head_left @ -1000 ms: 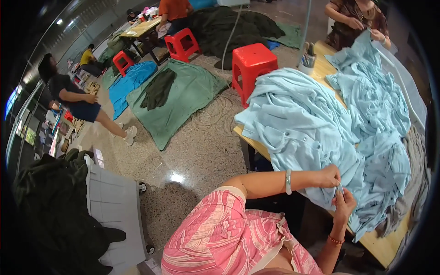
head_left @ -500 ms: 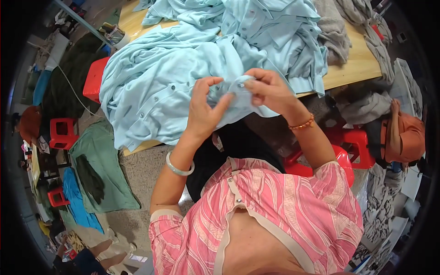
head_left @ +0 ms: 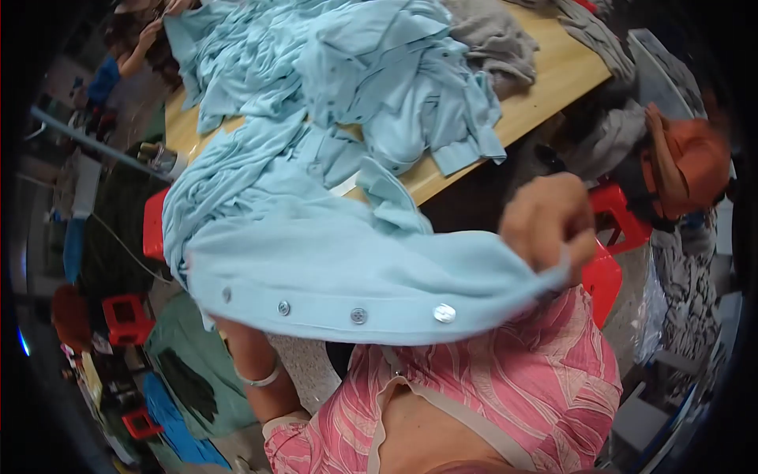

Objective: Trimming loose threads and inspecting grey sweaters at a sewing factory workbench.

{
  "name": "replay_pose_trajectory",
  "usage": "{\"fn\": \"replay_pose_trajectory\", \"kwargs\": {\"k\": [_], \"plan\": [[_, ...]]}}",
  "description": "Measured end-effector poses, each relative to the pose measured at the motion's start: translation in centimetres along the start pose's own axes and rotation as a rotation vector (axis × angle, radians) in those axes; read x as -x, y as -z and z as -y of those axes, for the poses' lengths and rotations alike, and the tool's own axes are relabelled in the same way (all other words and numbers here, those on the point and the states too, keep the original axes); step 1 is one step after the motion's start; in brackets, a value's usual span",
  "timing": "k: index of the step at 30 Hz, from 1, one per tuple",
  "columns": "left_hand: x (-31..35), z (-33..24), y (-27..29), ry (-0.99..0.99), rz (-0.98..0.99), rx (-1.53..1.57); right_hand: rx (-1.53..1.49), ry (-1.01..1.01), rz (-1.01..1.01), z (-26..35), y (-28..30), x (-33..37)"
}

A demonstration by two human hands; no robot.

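Note:
A light blue button-front knit garment is stretched sideways before me, its placket with several dark shiny buttons along the lower edge. At its right end my right hand, somewhat blurred, is closed on the cloth edge and raised off the table. The cloth covers my left hand at the garment's other end; only the forearm with a pale bangle shows below it, so its fingers are hidden. More of the same blue cloth lies bunched just behind, on the wooden table.
A heap of light blue garments spreads over the table, with grey knitwear beside it. Red stools stand left and right. A person in orange sits at the right; another person's hands show at the far left.
My hands have moved apart from the buttons near the middle. The garment's buttoned edge is now lifted and drawn out toward me, with my right hand farther right. The view has shifted.

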State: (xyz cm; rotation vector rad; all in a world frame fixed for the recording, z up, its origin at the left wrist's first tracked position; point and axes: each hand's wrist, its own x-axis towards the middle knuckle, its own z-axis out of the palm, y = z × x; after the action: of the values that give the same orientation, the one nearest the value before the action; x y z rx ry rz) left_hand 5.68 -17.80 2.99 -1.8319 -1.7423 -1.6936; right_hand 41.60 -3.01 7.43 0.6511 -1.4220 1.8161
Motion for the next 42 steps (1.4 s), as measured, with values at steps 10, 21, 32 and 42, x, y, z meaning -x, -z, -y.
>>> {"fn": "replay_pose_trajectory", "kwargs": {"k": [10,21,32,42], "plan": [[-19.5,-8.3,-7.5,0.099,0.162,0.988,0.346,0.161,-0.626,0.4,7.1,0.4],[-35.5,9.8,-26.3,0.051,0.638,-0.007,0.454,-0.48,-1.274,-5.2,21.6,5.9],[-25.8,1.6,-25.5,0.428,1.065,0.342,-0.602,-0.155,-1.128,-8.5,17.1,5.9],[-22.3,-7.6,-27.2,0.474,0.84,0.774,-0.226,-0.604,-1.37,-2.5,11.2,5.5]]}}
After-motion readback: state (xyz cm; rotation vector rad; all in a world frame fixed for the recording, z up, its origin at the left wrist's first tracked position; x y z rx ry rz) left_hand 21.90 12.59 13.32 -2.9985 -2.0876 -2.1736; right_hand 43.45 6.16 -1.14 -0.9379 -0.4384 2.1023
